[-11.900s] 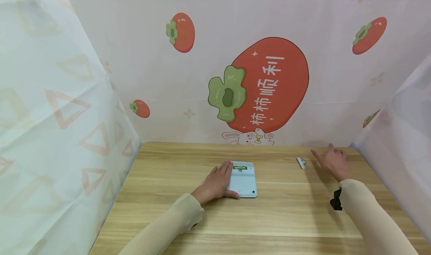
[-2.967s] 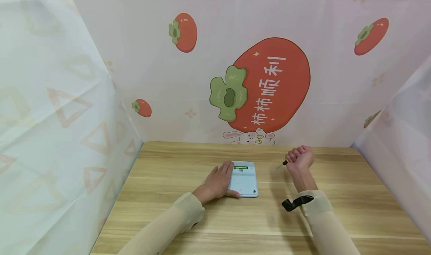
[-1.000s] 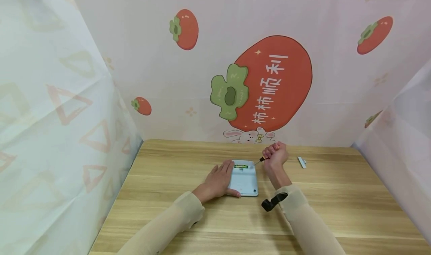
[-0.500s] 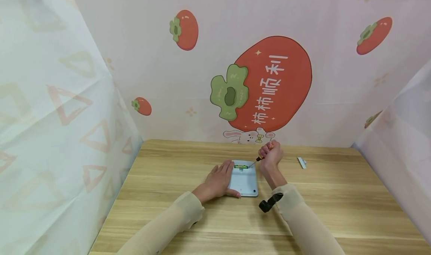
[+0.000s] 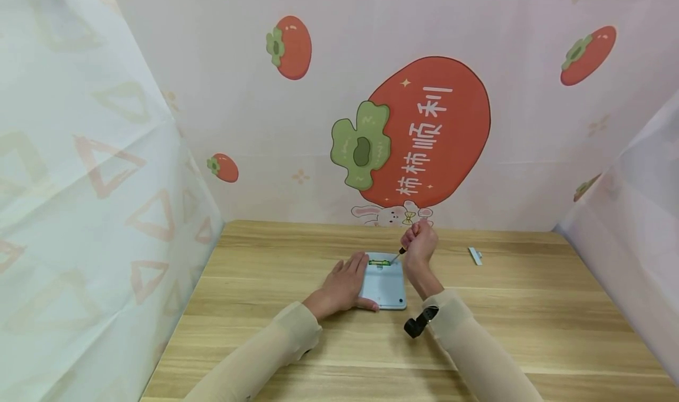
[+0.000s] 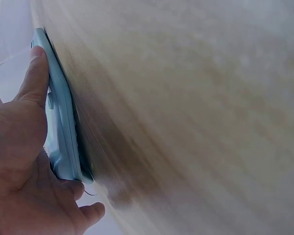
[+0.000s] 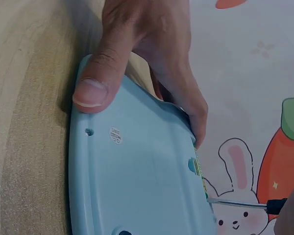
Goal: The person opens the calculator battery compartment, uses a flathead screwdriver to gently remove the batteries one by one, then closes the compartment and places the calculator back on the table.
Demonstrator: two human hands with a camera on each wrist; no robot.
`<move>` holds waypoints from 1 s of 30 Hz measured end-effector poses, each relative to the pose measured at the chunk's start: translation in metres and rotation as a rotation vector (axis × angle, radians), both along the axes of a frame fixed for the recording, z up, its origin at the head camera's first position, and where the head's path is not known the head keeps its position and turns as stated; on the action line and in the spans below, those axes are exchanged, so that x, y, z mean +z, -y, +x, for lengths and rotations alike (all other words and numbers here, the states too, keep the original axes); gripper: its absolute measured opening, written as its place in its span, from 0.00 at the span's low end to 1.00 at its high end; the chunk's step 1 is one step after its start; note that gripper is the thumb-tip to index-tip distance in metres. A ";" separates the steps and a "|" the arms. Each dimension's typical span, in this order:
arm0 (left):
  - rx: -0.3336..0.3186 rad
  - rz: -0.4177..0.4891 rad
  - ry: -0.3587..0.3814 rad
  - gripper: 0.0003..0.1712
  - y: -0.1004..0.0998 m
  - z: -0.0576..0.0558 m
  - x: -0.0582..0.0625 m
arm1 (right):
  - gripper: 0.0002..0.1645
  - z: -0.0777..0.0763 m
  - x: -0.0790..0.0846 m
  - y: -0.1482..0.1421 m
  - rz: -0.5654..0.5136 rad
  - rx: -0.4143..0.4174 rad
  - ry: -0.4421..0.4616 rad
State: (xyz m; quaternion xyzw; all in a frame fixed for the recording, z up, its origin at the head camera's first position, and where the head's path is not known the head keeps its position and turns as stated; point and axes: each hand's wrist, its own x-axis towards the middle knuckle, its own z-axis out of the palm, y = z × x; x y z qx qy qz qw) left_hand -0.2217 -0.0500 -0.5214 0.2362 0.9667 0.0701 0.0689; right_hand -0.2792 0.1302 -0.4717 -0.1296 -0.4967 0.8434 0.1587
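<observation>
A light-blue calculator (image 5: 383, 290) lies back side up on the table, its battery compartment uncovered. A green-and-yellow battery (image 5: 379, 263) sits in that slot. My left hand (image 5: 339, 285) holds the calculator by its left side, thumb at the near edge and fingers towards the far edge. In the right wrist view the thumb (image 7: 93, 90) lies on a corner of the back. My right hand (image 5: 421, 246) grips a screwdriver (image 5: 395, 257) in a fist. Its metal shaft (image 7: 237, 201) slants down to the compartment, the tip at the battery's right end.
A small light-blue battery cover (image 5: 475, 256) lies on the wooden table (image 5: 530, 319) to the right of my right hand. White printed sheets (image 5: 509, 184) stand at the back and both sides. A black strap (image 5: 421, 322) hangs at my right wrist.
My right hand has reached towards the cover side, then come left with a screwdriver to the compartment. Lately it has shifted slightly left, tip at the battery. The left hand has stayed in place.
</observation>
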 end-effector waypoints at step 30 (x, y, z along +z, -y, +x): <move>-0.006 -0.005 0.001 0.75 0.001 -0.002 -0.001 | 0.22 0.007 0.008 0.013 0.367 0.254 -0.103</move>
